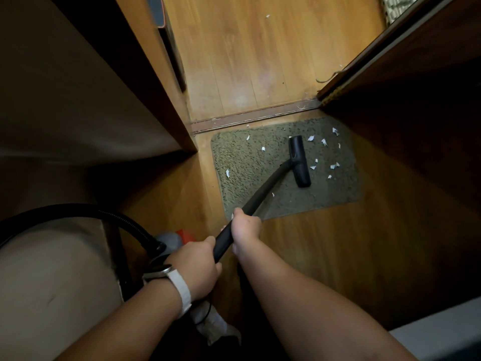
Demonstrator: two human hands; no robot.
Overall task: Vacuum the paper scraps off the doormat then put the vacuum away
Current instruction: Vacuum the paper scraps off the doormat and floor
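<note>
Down on a wooden floor (247, 61), planks running away beyond a metal threshold strip (255, 115). Dark wood panel (78, 87) tall on the left, door edge (403, 61) slanting in on the right. Just this side of the strip, flat on the floor: the greenish doormat (234, 157), rounded corners, coarse pile.

Arching in from the left edge, a ribbed black hose (91, 213), dropping out of sight behind the left wrist. Out from the hands and diagonally up onto the mat, the black vacuum wand (260, 194), ending in a T-shaped floor head (299, 161). Head planted on the mat right of centre, long side pointing away from the camera.

Both hands on the wand, close together. Right hand (246, 227) farther down the tube, fingers wrapped right round it. Left hand (197, 267) nearer the body, curled about the upper end. On the left wrist a watch (162, 272) with a white band. Behind that hand, something grey and red (177, 237), too hidden to name.

And the small stuff: white paper scraps (334, 165) scattered over the mat, most clustered just right of the floor head, a few to its left, one beside the wand. One more fleck (267, 16) far off on the bare planks.
</note>
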